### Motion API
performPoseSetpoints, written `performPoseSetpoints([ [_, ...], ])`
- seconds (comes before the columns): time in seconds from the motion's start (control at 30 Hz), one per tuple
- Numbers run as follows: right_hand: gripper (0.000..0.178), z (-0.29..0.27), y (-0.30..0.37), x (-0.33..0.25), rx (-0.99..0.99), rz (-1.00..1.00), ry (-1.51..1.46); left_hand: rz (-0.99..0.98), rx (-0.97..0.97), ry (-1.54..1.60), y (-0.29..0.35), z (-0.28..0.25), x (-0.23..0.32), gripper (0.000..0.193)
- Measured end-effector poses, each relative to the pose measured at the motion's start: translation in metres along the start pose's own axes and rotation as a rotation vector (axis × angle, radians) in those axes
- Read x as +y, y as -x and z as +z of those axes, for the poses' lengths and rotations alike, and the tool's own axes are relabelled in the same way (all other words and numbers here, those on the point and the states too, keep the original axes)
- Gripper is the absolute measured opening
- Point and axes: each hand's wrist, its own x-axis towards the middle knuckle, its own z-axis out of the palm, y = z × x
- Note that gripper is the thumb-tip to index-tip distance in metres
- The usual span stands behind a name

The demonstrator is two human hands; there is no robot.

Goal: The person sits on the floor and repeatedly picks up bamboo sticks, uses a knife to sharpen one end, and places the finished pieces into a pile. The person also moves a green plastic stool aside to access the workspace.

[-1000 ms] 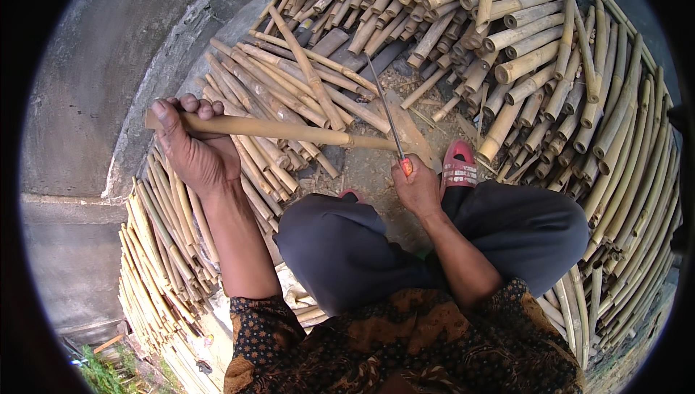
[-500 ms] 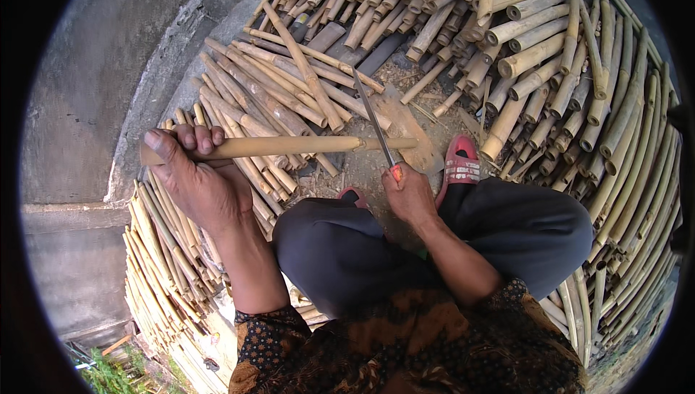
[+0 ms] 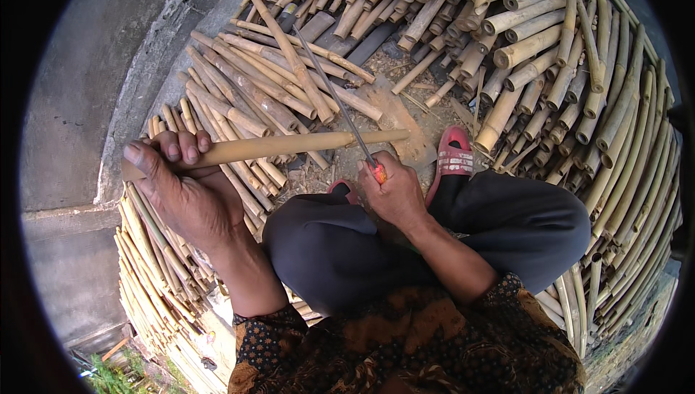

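Observation:
My left hand (image 3: 187, 191) is wrapped round the left end of a bamboo pole (image 3: 279, 146), thumb and fingers closed on it. The pole lies nearly level across my view, rising slightly to the right. In my closed right hand (image 3: 394, 193) is the red-orange handle of a long, narrow-bladed knife (image 3: 327, 84). Its thin dark blade slants up and left and crosses the pole close to a node. Whether the edge bites into the bamboo I cannot tell. The pole's right tip extends past the blade, above a flat wooden piece (image 3: 414, 141) on the ground.
Cut bamboo poles (image 3: 246, 83) lie heaped beyond my left hand. A large bamboo stack (image 3: 532, 50) rises at the far right and curves down the right side. A concrete wall (image 3: 79, 90) runs along the left. My red sandal (image 3: 455, 157) rests on the shavings-strewn ground.
The knife has slid along the pole to the left, onto the node, and its blade leans further left. My left hand and the pole have shifted slightly left, the pole's right end tilting up.

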Motion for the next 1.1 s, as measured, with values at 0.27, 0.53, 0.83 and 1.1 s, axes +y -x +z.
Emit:
performPoseSetpoints([
  [0.27,0.033,0.002,-0.001,0.002,-0.046,0.063,0.071,-0.076,-0.103,0.216,0.0,-0.014,0.005,0.063],
  [0.53,0.031,0.0,0.002,0.0,0.029,0.175,0.116,-0.096,-0.301,0.338,-0.003,-0.016,0.012,0.057],
  [0.83,0.032,0.0,-0.002,-0.001,-0.016,0.089,0.14,-0.023,-0.446,0.325,0.003,-0.018,0.01,0.06],
  [1.1,0.03,-0.001,0.003,0.006,-0.055,0.076,0.147,0.016,-0.483,0.272,0.004,-0.023,0.012,0.054],
])
